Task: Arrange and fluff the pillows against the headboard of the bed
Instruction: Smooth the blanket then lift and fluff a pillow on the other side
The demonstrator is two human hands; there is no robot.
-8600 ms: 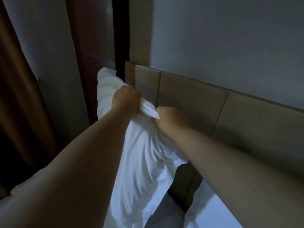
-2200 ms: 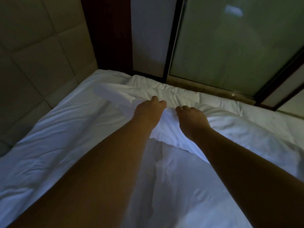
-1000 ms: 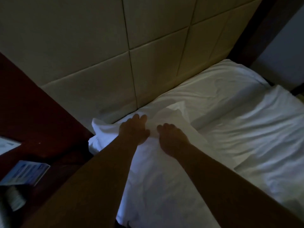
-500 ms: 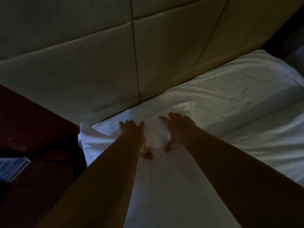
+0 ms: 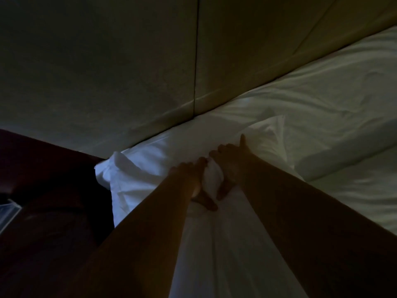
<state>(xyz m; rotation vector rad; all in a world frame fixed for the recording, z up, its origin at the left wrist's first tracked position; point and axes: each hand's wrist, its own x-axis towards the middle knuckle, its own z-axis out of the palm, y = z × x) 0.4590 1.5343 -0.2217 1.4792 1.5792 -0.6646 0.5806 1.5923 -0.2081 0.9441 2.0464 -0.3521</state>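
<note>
A white pillow [image 5: 141, 175] lies flat at the head of the bed, its far edge against the padded headboard [image 5: 133, 67]. My left hand [image 5: 191, 181] and my right hand [image 5: 232, 166] rest side by side on the middle of the pillow, palms down, fingers spread, thumbs pointing toward me. A small bunch of white pillow fabric is pinched up between the two hands. The pillow's left corner sticks out past the bed edge. A second white pillow [image 5: 318, 125] lies along the headboard to the right.
A dark wooden bedside surface [image 5: 47, 203] sits to the left of the bed, with a pale paper item [image 5: 8, 214] at the frame's left edge. White bedding [image 5: 354, 196] stretches to the right. The room is dim.
Both hands went from gripping the pillow's top edge to pressing flat on it. They have since drawn closer together, bunching fabric between them. The view has come closer to the headboard.
</note>
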